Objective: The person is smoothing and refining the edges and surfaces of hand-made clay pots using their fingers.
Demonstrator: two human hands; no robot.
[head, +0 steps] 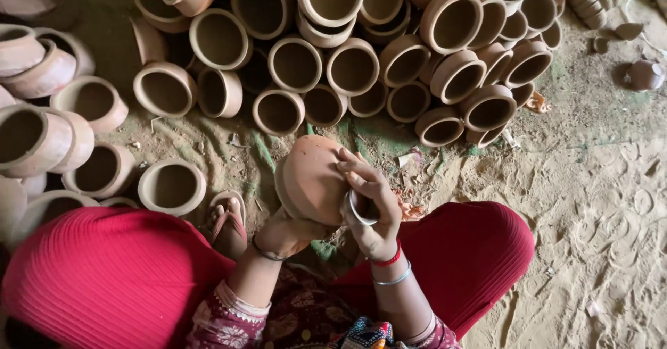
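Left hand: the left hand (285,232) is curled up under the clay pot (310,179), fingers closed on its lower edge; a dark bangle sits on the wrist.
Right hand: the right hand (369,206) lies against the right side of the pot, fingertips spread on the clay, while the palm and thumb are closed around a small pale ring-shaped tool (361,209).
Clay pot: round and reddish-brown, held up between both hands above the lap, its rounded bottom facing the camera and its mouth turned away.
Lap: red ribbed trousers (111,272) on bent knees at both sides, with patterned sleeves above them.
Foot: a sandalled foot (228,217) rests on the ground just left of the left hand.
Pile ahead: many unfired clay pots (347,50) lie heaped on their sides, mouths open towards the camera.
Pile at left: more pots (48,120) are stacked there, one open pot (171,186) near the foot.
Ground: sandy floor (597,210) with shards and round marks.
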